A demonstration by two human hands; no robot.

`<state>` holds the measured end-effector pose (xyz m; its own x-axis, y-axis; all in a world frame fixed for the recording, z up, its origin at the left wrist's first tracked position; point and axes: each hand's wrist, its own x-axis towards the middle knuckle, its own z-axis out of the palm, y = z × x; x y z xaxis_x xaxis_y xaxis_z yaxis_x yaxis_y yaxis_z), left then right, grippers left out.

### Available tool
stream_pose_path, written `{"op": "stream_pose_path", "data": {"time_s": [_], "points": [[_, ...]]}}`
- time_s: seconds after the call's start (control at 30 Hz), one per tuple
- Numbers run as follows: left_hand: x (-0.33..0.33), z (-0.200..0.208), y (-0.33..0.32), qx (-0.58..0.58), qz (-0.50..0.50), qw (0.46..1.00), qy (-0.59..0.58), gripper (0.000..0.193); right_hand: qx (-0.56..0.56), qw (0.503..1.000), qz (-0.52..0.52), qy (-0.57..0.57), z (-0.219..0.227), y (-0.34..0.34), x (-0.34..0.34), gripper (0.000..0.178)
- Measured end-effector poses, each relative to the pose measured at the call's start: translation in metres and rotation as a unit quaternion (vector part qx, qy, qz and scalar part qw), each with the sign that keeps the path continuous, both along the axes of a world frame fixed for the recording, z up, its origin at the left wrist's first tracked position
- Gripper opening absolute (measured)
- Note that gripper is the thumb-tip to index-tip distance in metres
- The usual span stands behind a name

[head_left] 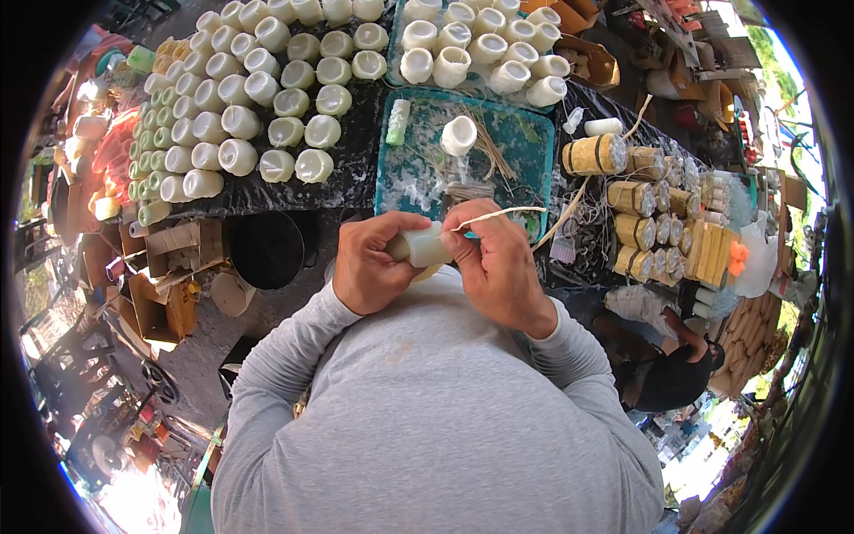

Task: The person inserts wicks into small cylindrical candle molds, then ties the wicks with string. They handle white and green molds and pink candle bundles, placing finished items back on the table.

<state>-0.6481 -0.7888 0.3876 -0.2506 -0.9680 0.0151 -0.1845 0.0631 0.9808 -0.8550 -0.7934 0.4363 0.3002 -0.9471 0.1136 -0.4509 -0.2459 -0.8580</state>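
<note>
While the left hand (369, 267) steadies a pale waxy cylinder (427, 244) just in front of the grey shirt, the right hand (500, 262) works a cream cord (507, 213) at its right-hand end. The left fingers are curled around the cylinder; the right fingers are narrowed to a pinch on the cord, whose free length runs out to their right. Whether the cord enters the wax cannot be told. The step, judged as fitting cord to cylinder, is best done with a firm but unsquashing left grip, the pinch kept close to the end face and the cord fed straight along the axis.

Directly beyond the fingers, a teal tray (534, 173) on the black-covered worktop (351, 182) contains one upright whitish cup-like piece (458, 135), a pale green cylinder (398, 122), loose thin strands (495, 149) and white flecks. Farther beyond, a second teal tray (393, 67) carries many whitish pieces. Far to the fingers' right and ahead, a cardboard box (609, 67) holds brownish contents too indistinct to identify.
</note>
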Motion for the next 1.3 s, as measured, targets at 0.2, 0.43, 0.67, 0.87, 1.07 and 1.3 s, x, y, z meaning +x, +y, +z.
{"op": "stream_pose_path", "data": {"time_s": [0.2,0.43,0.67,0.87,1.07,1.3], "points": [[0.003,0.001,-0.003,-0.022,-0.005,1.000,-0.009,0.041,-0.028,0.999,0.009,0.023,0.001,-0.003,0.004,0.006],[0.004,0.002,-0.004,-0.027,-0.007,1.000,-0.008,0.041,0.003,1.000,-0.003,0.007,0.001,-0.001,0.006,0.005],[0.006,0.004,-0.005,-0.021,-0.010,1.000,-0.015,0.040,-0.015,0.999,0.004,0.027,-0.002,-0.003,0.008,0.007],[0.007,0.003,-0.005,-0.033,-0.006,0.999,-0.026,0.042,-0.012,1.000,0.003,0.025,-0.004,-0.005,0.011,0.006],[0.005,0.005,-0.003,-0.037,0.005,0.999,-0.023,0.044,-0.036,0.999,0.018,0.020,-0.007,-0.006,0.011,0.007],[0.002,0.010,-0.006,-0.074,0.010,0.997,-0.013,0.061,-0.054,0.998,0.012,0.023,-0.010,-0.006,0.012,0.006]]}}
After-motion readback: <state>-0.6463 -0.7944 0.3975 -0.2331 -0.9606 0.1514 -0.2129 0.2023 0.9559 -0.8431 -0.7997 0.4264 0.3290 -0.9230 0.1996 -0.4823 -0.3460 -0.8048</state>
